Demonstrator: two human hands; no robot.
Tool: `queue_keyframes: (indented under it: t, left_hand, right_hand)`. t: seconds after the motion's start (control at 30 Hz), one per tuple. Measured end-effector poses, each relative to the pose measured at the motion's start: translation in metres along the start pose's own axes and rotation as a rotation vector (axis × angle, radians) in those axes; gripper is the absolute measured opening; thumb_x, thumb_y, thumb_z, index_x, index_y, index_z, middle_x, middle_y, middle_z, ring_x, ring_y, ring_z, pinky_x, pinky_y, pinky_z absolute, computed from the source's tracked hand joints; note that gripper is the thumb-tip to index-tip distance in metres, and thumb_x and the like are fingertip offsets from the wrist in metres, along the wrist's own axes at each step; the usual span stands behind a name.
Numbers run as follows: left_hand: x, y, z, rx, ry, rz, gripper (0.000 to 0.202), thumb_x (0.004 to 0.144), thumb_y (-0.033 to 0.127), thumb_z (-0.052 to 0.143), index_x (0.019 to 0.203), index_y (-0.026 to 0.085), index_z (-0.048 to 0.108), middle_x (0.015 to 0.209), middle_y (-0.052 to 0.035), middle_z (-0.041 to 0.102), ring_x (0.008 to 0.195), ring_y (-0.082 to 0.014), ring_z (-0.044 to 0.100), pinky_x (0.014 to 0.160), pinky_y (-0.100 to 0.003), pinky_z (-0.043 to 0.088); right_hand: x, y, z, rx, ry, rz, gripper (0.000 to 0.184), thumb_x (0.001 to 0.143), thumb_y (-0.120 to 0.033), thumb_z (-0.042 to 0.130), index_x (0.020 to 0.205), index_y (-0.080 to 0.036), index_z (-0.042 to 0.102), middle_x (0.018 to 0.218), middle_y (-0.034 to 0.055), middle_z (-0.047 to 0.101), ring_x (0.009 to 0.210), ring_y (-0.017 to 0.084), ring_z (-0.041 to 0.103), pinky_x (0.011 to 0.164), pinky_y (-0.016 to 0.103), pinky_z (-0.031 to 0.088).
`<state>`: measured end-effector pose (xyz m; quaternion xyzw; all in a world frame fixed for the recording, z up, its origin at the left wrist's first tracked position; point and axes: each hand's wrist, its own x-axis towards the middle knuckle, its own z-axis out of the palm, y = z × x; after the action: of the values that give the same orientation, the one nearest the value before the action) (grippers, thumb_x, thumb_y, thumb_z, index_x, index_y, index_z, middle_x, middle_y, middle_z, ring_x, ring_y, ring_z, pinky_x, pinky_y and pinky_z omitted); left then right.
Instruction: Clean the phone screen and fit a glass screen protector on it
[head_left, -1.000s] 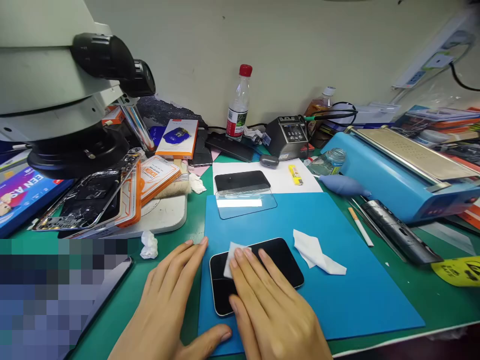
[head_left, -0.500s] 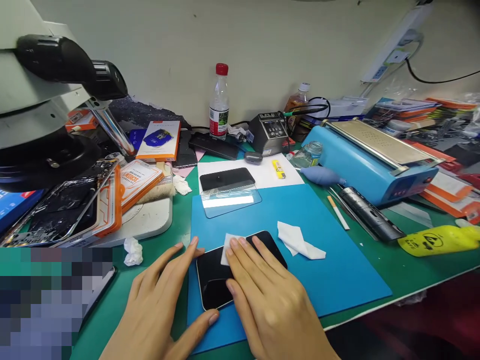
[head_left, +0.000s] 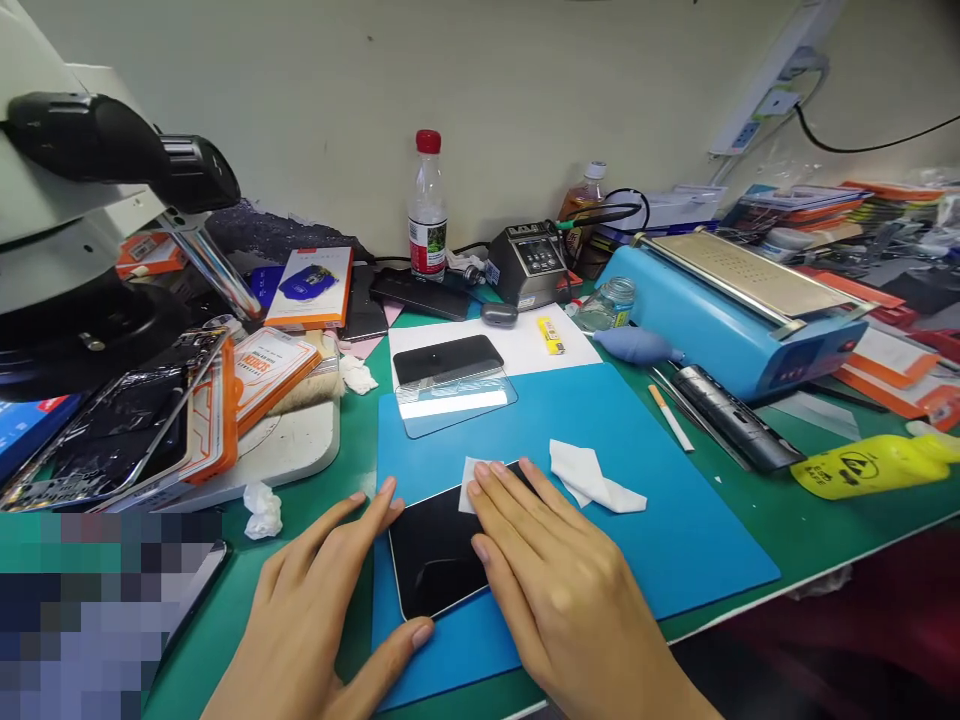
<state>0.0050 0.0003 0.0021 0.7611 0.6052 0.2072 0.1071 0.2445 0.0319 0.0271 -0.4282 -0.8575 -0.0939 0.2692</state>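
Note:
A black phone (head_left: 435,550) lies screen-up on the blue mat (head_left: 675,500) near the front edge. My right hand (head_left: 555,590) rests flat on the phone's right half, its fingertips pressing a small white wipe (head_left: 471,472) against the glass. My left hand (head_left: 315,610) lies open beside the phone's left edge, fingers at the top corner and thumb at the bottom corner. A second crumpled white wipe (head_left: 592,478) sits on the mat just right of my right hand.
A clear glass sheet (head_left: 454,405) and another black phone (head_left: 448,357) lie at the mat's far edge. A microscope (head_left: 82,230) and opened phones (head_left: 127,420) fill the left. A blue machine (head_left: 735,310), black tool (head_left: 731,418) and yellow bottle (head_left: 870,465) stand right.
My right hand has slid the wipe to the right along the phone's upper edge, uncovering more of the screen's left side. The left hand stays beside the phone.

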Motion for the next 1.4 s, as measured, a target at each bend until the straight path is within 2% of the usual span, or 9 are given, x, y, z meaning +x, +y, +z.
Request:
queue_keyframes:
  t: [0.23, 0.43, 0.5, 0.63, 0.7, 0.87, 0.93, 1.17, 1.4]
  left_hand:
    - [-0.001, -0.001, 0.001, 0.013, 0.007, -0.006, 0.078, 0.105, 0.038, 0.062, 0.171, 0.046, 0.022, 0.161, -0.0003, 0.065, 0.153, -0.0339, 0.055, 0.112, -0.055, 0.054]
    - [0.000, -0.006, 0.001, 0.005, -0.008, 0.003, 0.078, 0.104, 0.042, 0.064, 0.171, 0.047, 0.023, 0.158, -0.0001, 0.068, 0.150, -0.0346, 0.059, 0.111, -0.057, 0.053]
    - [0.001, -0.006, 0.002, 0.018, -0.004, 0.011, 0.075, 0.105, 0.043, 0.062, 0.170, 0.046, 0.025, 0.158, -0.0011, 0.068, 0.150, -0.0343, 0.059, 0.110, -0.057, 0.053]
    - [0.001, -0.007, 0.005, 0.047, 0.019, 0.034, 0.074, 0.103, 0.040, 0.062, 0.169, 0.044, 0.028, 0.159, -0.0025, 0.068, 0.148, -0.0339, 0.061, 0.107, -0.053, 0.054]
    - [0.001, -0.009, 0.007, 0.055, 0.025, 0.045, 0.074, 0.103, 0.040, 0.062, 0.169, 0.044, 0.028, 0.158, -0.0027, 0.068, 0.147, -0.0335, 0.062, 0.107, -0.053, 0.054]
    - [0.000, -0.016, 0.009, 0.052, 0.026, 0.063, 0.072, 0.104, 0.049, 0.062, 0.168, 0.044, 0.029, 0.158, -0.0020, 0.068, 0.145, -0.0364, 0.063, 0.108, -0.055, 0.052]
    - [0.000, -0.016, 0.010, 0.049, 0.029, 0.063, 0.075, 0.104, 0.048, 0.061, 0.170, 0.044, 0.027, 0.156, -0.0016, 0.069, 0.145, -0.0364, 0.063, 0.108, -0.054, 0.052]
    - [0.000, -0.009, 0.007, 0.025, 0.032, 0.038, 0.073, 0.103, 0.039, 0.063, 0.167, 0.046, 0.030, 0.160, -0.0006, 0.066, 0.148, -0.0347, 0.061, 0.109, -0.055, 0.053]
    - [0.000, -0.006, 0.004, -0.011, 0.013, 0.015, 0.072, 0.105, 0.040, 0.063, 0.169, 0.045, 0.028, 0.159, -0.0010, 0.067, 0.150, -0.0341, 0.059, 0.111, -0.054, 0.052]
  right_hand:
    - [-0.044, 0.009, -0.019, -0.144, 0.002, -0.123, 0.034, 0.107, -0.014, 0.056, 0.135, -0.006, 0.073, 0.143, 0.0107, 0.072, 0.141, 0.023, 0.066, 0.127, 0.038, 0.049]
    - [-0.009, 0.013, -0.002, -0.045, -0.012, 0.036, 0.039, 0.109, -0.012, 0.053, 0.145, -0.005, 0.066, 0.151, 0.0112, 0.066, 0.141, 0.025, 0.066, 0.123, 0.043, 0.054]
    - [-0.011, 0.014, -0.002, -0.058, -0.022, 0.026, 0.040, 0.109, -0.012, 0.053, 0.147, -0.005, 0.065, 0.152, 0.0118, 0.065, 0.143, 0.025, 0.064, 0.124, 0.043, 0.053]
    - [-0.040, 0.018, -0.012, -0.150, 0.006, -0.085, 0.038, 0.109, -0.014, 0.052, 0.141, -0.002, 0.069, 0.151, 0.0139, 0.066, 0.149, 0.026, 0.059, 0.128, 0.042, 0.048]
    - [-0.044, 0.020, -0.014, -0.160, 0.006, -0.099, 0.037, 0.109, -0.015, 0.052, 0.139, -0.003, 0.070, 0.150, 0.0132, 0.067, 0.149, 0.026, 0.059, 0.129, 0.041, 0.046]
    - [-0.010, 0.023, -0.006, -0.039, -0.022, 0.042, 0.039, 0.110, -0.016, 0.053, 0.146, -0.008, 0.067, 0.150, 0.0110, 0.067, 0.142, 0.024, 0.066, 0.123, 0.041, 0.054]
    - [-0.006, 0.025, -0.006, -0.008, -0.031, 0.051, 0.038, 0.110, -0.016, 0.053, 0.146, -0.009, 0.067, 0.150, 0.0103, 0.067, 0.142, 0.023, 0.066, 0.122, 0.041, 0.054]
    - [-0.051, 0.026, -0.029, -0.115, -0.015, -0.113, 0.037, 0.108, -0.013, 0.052, 0.140, -0.006, 0.070, 0.149, 0.0097, 0.069, 0.148, 0.022, 0.060, 0.128, 0.037, 0.047]
    - [-0.020, 0.020, -0.010, -0.060, -0.005, 0.018, 0.043, 0.108, -0.013, 0.055, 0.150, -0.005, 0.063, 0.154, 0.0114, 0.065, 0.145, 0.023, 0.062, 0.124, 0.038, 0.052]
